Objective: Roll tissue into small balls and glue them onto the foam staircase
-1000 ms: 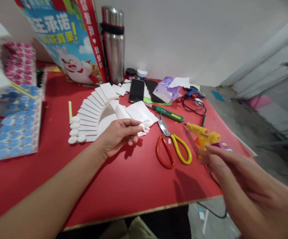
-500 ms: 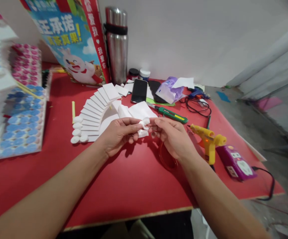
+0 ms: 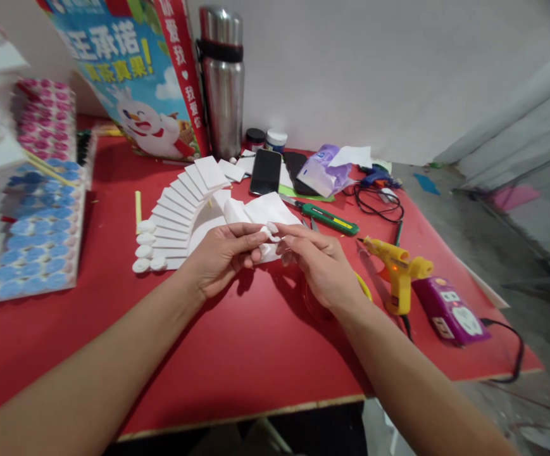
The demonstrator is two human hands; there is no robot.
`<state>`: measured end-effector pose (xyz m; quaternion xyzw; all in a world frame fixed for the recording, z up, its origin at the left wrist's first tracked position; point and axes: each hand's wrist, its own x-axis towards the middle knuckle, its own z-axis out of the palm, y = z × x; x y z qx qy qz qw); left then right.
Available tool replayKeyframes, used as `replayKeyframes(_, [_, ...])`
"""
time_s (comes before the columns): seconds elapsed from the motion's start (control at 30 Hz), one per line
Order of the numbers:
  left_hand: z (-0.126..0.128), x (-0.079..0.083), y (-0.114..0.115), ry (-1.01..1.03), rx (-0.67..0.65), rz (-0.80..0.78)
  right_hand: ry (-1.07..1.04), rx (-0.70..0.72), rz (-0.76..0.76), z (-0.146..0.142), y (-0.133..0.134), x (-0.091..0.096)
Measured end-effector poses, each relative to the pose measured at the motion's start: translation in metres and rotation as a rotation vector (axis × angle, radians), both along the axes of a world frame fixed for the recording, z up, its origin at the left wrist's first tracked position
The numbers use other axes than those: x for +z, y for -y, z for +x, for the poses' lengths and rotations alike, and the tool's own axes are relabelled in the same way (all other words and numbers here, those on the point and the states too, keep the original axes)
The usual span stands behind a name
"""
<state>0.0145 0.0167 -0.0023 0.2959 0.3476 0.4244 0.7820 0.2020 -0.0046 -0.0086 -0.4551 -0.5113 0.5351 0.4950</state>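
Note:
Over the middle of the red table [image 3: 237, 354], a small twisted white paper strip [image 3: 271, 233] is pinched between the thumb and fingers of my left hand [image 3: 222, 256]. My right hand [image 3: 322, 259] has its fingertips closed on the strip's other side. Part of the strip hangs below the fingers. Just behind the hands lie loose white paper sheets [image 3: 268, 208]. To their left, white cards [image 3: 173, 218] are fanned in an arc, with several small white paper rolls [image 3: 144, 251] at the near end. Scissors [image 3: 366, 288] with a yellow-and-red handle lie partly hidden under my right hand.
A green utility knife [image 3: 329, 218], a yellow glue gun [image 3: 400, 269] and a purple box [image 3: 450, 310] with a cable lie to the right. Behind are a phone [image 3: 266, 172], a steel flask [image 3: 225, 95] and a printed bag [image 3: 146, 82]. Blue-and-white rolls [image 3: 42, 240] stand left.
My right hand's fingers have shifted slightly left and curled more around the strip, whose shape has changed. The yellow scissor handle now shows beside my right wrist. The view has moved slightly.

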Motion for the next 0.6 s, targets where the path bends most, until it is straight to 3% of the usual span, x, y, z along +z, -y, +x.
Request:
replayKeyframes(0.23, [0.002, -0.001, -0.001, 0.023, 0.008, 0.003, 0.048, 0.031, 0.052, 0.000, 0.002, 0.000])
replayKeyframes(0.6, [0.002, -0.007, 0.000, -0.018, 0.026, 0.013, 0.418, 0.014, 0.403, -0.003, 0.006, 0.011])
